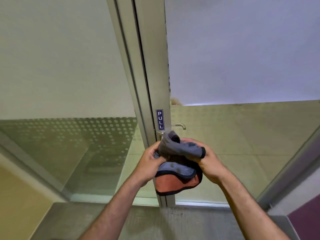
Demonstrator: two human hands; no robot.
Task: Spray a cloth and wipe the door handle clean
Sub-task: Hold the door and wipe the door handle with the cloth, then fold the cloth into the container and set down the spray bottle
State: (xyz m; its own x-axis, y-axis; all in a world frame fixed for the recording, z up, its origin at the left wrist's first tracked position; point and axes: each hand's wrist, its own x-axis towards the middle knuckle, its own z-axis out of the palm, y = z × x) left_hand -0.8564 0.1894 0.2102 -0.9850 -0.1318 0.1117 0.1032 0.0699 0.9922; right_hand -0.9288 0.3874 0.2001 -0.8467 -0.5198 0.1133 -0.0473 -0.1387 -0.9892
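A grey cloth [180,149] with an orange underside and black hem is bunched between both my hands in front of the door. My left hand [151,161] grips its left side and my right hand [207,159] grips its right side. The orange part hangs down below my hands. Just behind the cloth's top edge sits the near metal door handle [160,133], mostly hidden by the cloth. A second lever handle [180,125] shows through the glass on the far side. No spray bottle is in view.
A metal door frame [147,75] runs up the middle with a blue PULL sticker [160,120]. Frosted glass panels with a dotted band [78,129] flank it. A purple wall panel [306,215] stands at the lower right.
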